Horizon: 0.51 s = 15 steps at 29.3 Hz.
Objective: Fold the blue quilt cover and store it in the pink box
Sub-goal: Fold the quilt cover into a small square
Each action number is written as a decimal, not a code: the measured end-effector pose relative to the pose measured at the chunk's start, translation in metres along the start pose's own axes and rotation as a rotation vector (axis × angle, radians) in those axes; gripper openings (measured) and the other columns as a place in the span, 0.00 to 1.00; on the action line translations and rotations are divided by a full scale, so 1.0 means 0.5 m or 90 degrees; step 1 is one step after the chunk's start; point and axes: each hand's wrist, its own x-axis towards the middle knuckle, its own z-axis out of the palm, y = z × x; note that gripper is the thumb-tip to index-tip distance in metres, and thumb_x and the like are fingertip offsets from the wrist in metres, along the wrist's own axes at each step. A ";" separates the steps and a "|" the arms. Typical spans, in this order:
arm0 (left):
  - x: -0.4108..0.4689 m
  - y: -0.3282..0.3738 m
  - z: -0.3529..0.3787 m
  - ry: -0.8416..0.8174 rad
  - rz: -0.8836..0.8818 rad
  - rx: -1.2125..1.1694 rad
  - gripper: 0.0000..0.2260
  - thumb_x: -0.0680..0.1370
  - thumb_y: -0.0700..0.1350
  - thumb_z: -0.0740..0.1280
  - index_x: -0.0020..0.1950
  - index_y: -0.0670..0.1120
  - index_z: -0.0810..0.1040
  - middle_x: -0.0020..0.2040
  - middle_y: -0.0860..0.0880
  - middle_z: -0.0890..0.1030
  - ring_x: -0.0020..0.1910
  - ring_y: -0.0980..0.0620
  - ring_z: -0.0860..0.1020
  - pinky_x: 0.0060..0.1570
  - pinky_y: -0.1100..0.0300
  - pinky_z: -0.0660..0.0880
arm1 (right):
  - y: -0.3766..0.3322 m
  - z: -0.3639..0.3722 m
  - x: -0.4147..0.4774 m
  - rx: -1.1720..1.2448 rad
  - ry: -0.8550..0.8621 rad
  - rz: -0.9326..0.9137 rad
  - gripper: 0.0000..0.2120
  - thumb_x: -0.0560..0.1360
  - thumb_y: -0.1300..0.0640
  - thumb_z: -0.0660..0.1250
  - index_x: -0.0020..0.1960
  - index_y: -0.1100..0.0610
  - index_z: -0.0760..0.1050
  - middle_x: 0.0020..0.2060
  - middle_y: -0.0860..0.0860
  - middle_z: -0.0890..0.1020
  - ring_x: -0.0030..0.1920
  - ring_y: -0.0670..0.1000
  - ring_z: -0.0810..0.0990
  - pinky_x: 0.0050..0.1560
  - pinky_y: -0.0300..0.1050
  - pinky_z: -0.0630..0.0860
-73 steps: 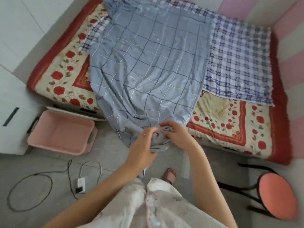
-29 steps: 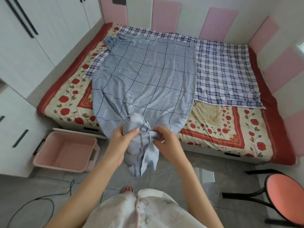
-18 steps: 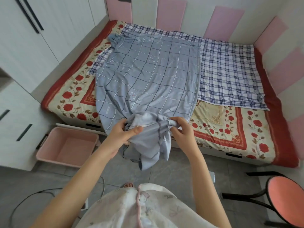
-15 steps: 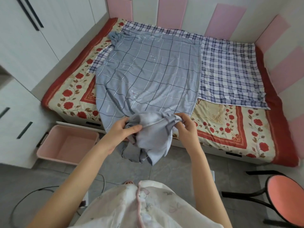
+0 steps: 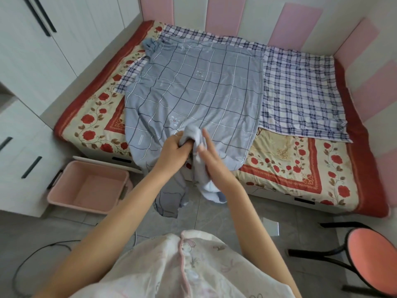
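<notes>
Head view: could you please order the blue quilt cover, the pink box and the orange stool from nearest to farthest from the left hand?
1. blue quilt cover: gripped in the fingers of the left hand itself.
2. pink box: down to the left, apart from the hand.
3. orange stool: far off at the lower right.

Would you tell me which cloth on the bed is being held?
The blue quilt cover: the left hand grips its bunched near end, while the plaid sheet and floral blanket lie untouched.
</notes>
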 end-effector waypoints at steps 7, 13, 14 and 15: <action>0.015 -0.003 -0.005 0.021 0.016 0.016 0.12 0.75 0.43 0.60 0.33 0.39 0.70 0.26 0.49 0.69 0.26 0.54 0.67 0.28 0.62 0.65 | 0.071 0.035 -0.008 -0.280 0.197 -0.119 0.33 0.70 0.66 0.68 0.73 0.52 0.63 0.71 0.53 0.63 0.67 0.48 0.66 0.64 0.45 0.69; 0.019 -0.029 -0.069 0.049 0.125 0.155 0.10 0.72 0.36 0.67 0.34 0.32 0.72 0.30 0.40 0.69 0.32 0.52 0.67 0.33 0.60 0.61 | 0.071 -0.079 -0.047 -0.448 0.444 0.083 0.14 0.73 0.66 0.62 0.57 0.57 0.76 0.56 0.51 0.77 0.45 0.51 0.75 0.40 0.45 0.70; 0.021 -0.043 -0.083 0.058 0.155 0.192 0.11 0.71 0.35 0.69 0.30 0.36 0.71 0.30 0.42 0.69 0.31 0.52 0.67 0.33 0.61 0.62 | 0.062 -0.095 -0.058 -0.452 0.482 0.088 0.13 0.73 0.66 0.62 0.56 0.57 0.77 0.53 0.52 0.78 0.44 0.51 0.74 0.39 0.43 0.68; 0.021 -0.062 -0.098 0.063 0.192 0.249 0.15 0.69 0.36 0.72 0.28 0.40 0.68 0.31 0.45 0.69 0.31 0.52 0.68 0.32 0.61 0.62 | 0.052 -0.109 -0.066 -0.452 0.508 0.084 0.13 0.73 0.66 0.62 0.55 0.58 0.78 0.51 0.53 0.80 0.43 0.51 0.75 0.37 0.43 0.67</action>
